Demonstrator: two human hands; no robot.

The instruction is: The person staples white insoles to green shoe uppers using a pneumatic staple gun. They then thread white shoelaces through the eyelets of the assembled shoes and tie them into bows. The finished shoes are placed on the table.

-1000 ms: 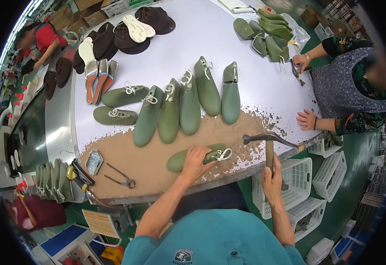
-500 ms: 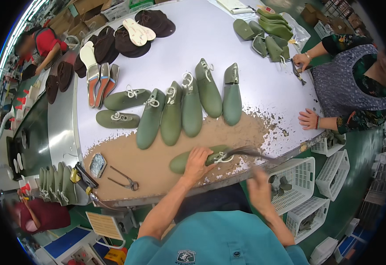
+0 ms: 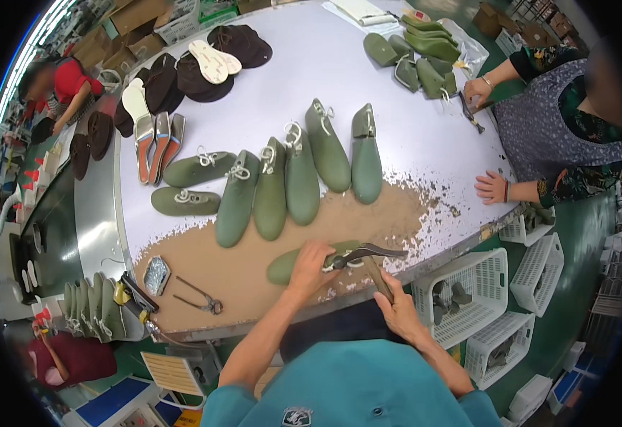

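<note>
A green shoe last (image 3: 280, 269) lies on its side across the brown worn patch near the table's front edge. My left hand (image 3: 309, 270) presses down over its middle, fingers closed round it. In my right hand (image 3: 398, 307) is the wooden handle of a hammer (image 3: 376, 274). Its dark, curved metal head lies over the last's right end, just beside my left fingers. White cord shows under the hammer head, and the rest of that end is hidden. Beyond my hands stands a row of green lasts (image 3: 271, 192) tied with white cord.
Pincers (image 3: 201, 297) and a foil-wrapped block (image 3: 157, 274) lie at left. Dark shoe uppers (image 3: 204, 75), white insoles and more green lasts (image 3: 428, 46) sit farther back. At right, a co-worker's hand (image 3: 479, 91) holds another hammer. White crates (image 3: 467, 292) stand beside the table.
The hammer, blurred before, now shows sharply with its head over the last's right end. My right hand has moved left, nearer the last. My left hand keeps its hold.
</note>
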